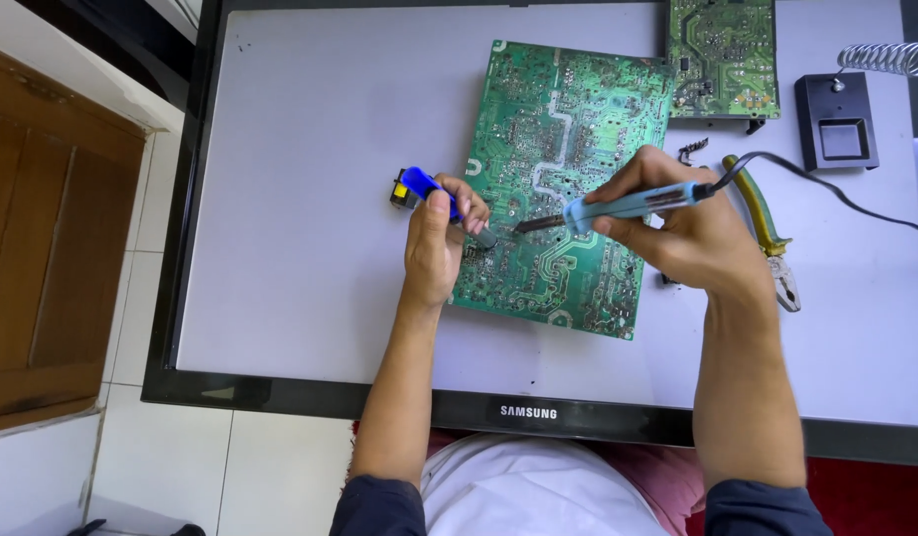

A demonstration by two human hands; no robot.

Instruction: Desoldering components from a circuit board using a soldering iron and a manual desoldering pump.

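The green board (558,189) lies solder side up at the counter's (310,179) centre, flat for access. The right hand (692,233) grips a soldering iron (618,206) pen-fashion, tip on a joint; the left hand (437,243), at nine o'clock, clasps a blue solder sucker (424,187), nozzle just beside. Pliers (767,233) lie at three o'clock.

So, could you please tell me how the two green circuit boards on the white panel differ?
The large green circuit board lies wholly in view, tilted, mid-panel; the small green circuit board sits squarer at the top edge, partly cut off. Both hands' tools, the blue soldering iron and blue-handled tool, meet the large one; the small one lies untouched. Both show their solder side.
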